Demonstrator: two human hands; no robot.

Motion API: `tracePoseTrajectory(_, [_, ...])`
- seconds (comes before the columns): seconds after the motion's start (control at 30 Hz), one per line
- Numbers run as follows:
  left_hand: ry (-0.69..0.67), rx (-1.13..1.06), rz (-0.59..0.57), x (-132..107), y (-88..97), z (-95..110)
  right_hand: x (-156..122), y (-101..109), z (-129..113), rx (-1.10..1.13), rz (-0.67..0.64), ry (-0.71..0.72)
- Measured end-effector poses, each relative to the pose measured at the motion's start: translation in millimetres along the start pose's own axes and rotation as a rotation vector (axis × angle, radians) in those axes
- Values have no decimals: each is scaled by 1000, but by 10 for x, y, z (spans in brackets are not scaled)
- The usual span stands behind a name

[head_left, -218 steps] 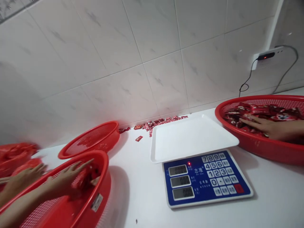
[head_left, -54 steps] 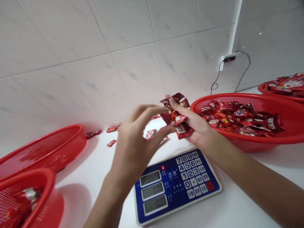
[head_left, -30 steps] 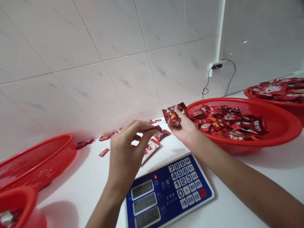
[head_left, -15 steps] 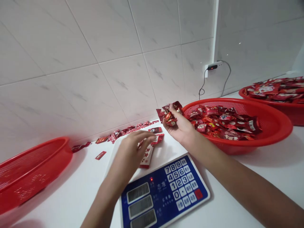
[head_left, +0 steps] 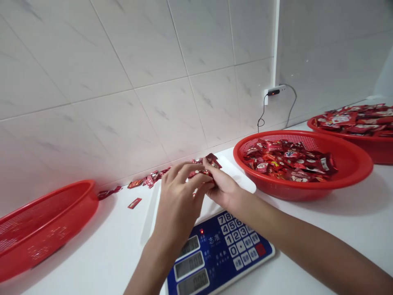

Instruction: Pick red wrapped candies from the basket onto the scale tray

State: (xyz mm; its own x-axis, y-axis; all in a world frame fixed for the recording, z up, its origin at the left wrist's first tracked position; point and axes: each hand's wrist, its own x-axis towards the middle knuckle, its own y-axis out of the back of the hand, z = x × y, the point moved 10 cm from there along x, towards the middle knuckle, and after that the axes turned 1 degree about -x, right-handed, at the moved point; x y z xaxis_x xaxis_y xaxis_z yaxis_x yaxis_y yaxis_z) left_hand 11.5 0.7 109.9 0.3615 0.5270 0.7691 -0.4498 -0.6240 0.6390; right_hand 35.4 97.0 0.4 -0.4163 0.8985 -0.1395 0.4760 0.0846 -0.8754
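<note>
My right hand (head_left: 225, 189) cups a small bunch of red wrapped candies (head_left: 211, 161) above the white weighing tray (head_left: 245, 183) of the blue scale (head_left: 219, 250). My left hand (head_left: 178, 205) is right against it, fingers curled in and pinching at the candies in the right palm. Both hands hover over the tray and hide most of it. Just right of the hands stands a red basket (head_left: 350, 180) filled with the same red candies (head_left: 288, 162).
Another heaped red basket (head_left: 362, 141) sits at the far right, and an empty-looking red basket (head_left: 46, 229) at the left. Loose candies (head_left: 147, 180) lie along the tiled wall. A plug and cable (head_left: 272, 93) hang on the wall.
My right hand has come down and left from beside the basket to meet my left hand over the tray. The left hand has lifted off the tray and now pinches at the candies.
</note>
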Motion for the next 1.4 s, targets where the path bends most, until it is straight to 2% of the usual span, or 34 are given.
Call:
tracePoseTrajectory(0.07, [155,-211,59,0,197,-116,3,18,-64,-6,23,17])
tracePoseTrajectory(0.13, [371,-416,119,-49,386,-319,-7,50,-171,18,67,43])
tracePoseTrajectory(0.23, [498,-381,113,-98,572,-581,-22,55,-375,93,76,125])
tracePoseTrajectory(0.3, [530,-285,44,-124,550,-807,-24,68,-472,122,82,167])
tracePoseTrajectory(0.37, [590,-255,1,-180,439,-1070,-22,87,-532,146,94,198])
tracePoseTrajectory(0.43, [674,-298,0,-254,272,-1287,-27,105,-580,164,111,235])
tracePoseTrajectory(0.5, [752,-394,-12,-323,34,-1387,-34,107,-608,175,122,259])
tracePoseTrajectory(0.63, [802,-479,-106,-380,-411,-1311,-35,75,-594,188,115,235])
tracePoseTrajectory(0.73, [801,-450,-179,-373,-484,-1243,-41,42,-598,196,95,224])
tracePoseTrajectory(0.8, [767,-390,-227,-332,-354,-1202,-56,28,-605,196,89,224])
tracePoseTrajectory(0.87, [696,-311,-224,-259,-80,-1139,-77,18,-604,190,93,218])
tracePoseTrajectory(0.97, [600,-276,-43,-154,475,-1008,-108,-8,-601,166,89,213])
tracePoseTrajectory(1.0, [564,-272,6,-131,614,-947,-116,-20,-604,156,82,216])
tracePoseTrajectory(1.07, [519,-261,47,-110,756,-840,-125,-38,-604,141,70,217])
tracePoseTrajectory(1.13, [512,-274,21,-106,727,-779,-128,-35,-595,134,73,207])
tracePoseTrajectory(1.3, [500,-353,-101,-91,460,-745,-133,-26,-567,137,70,188])
tracePoseTrajectory(1.4, [486,-356,-131,-87,404,-749,-123,-21,-531,125,60,185])
